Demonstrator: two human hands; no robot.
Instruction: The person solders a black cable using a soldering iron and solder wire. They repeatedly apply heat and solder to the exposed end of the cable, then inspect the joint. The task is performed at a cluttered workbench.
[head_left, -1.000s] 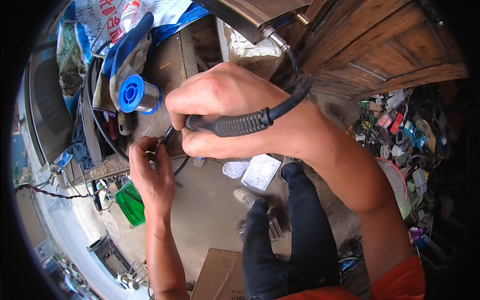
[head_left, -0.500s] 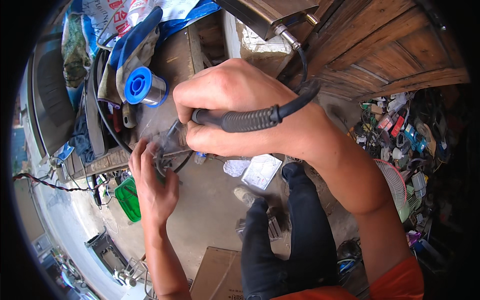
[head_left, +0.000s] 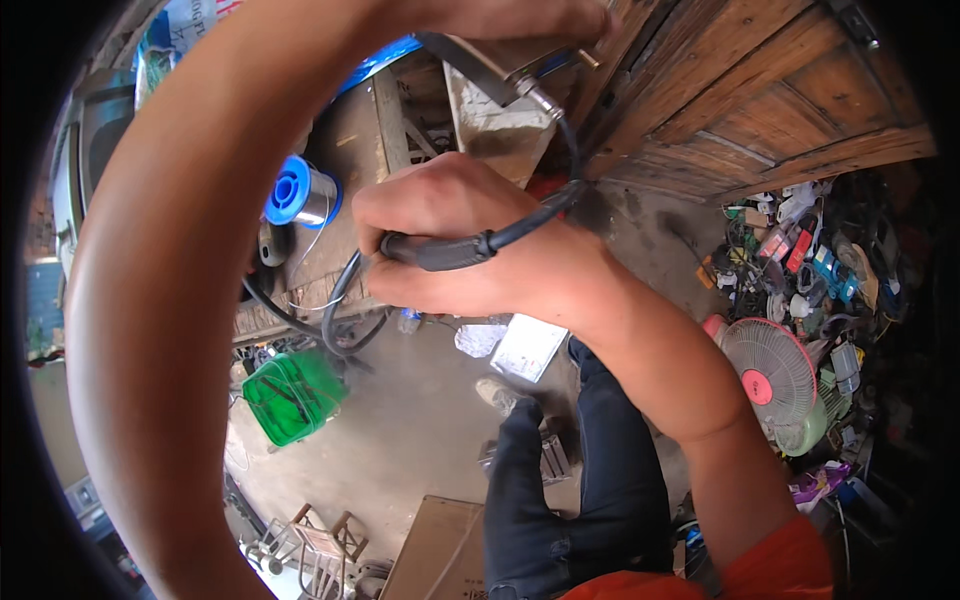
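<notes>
My right hand is closed round the dark handle of a soldering iron over the bench edge. Its tip is hidden behind the fingers. From the handle a black cord runs up to a plug on a metal box. My left arm arches across the left side, and my left hand lies over the top of that box. Most of its fingers are out of the picture. A blue spool of solder wire lies on the bench, a loose strand trailing from it. Beside the right hand, a black cable loops past the bench edge.
A green basket stands on the floor below the wooden bench. At right lie a pink-centred fan and a heap of scrap parts. A wooden door fills the upper right. A cardboard box lies near my legs.
My left hand has left the bench edge and swung up to the metal box. The right hand keeps the soldering iron, shifted slightly. Smoke near its tip no longer shows.
</notes>
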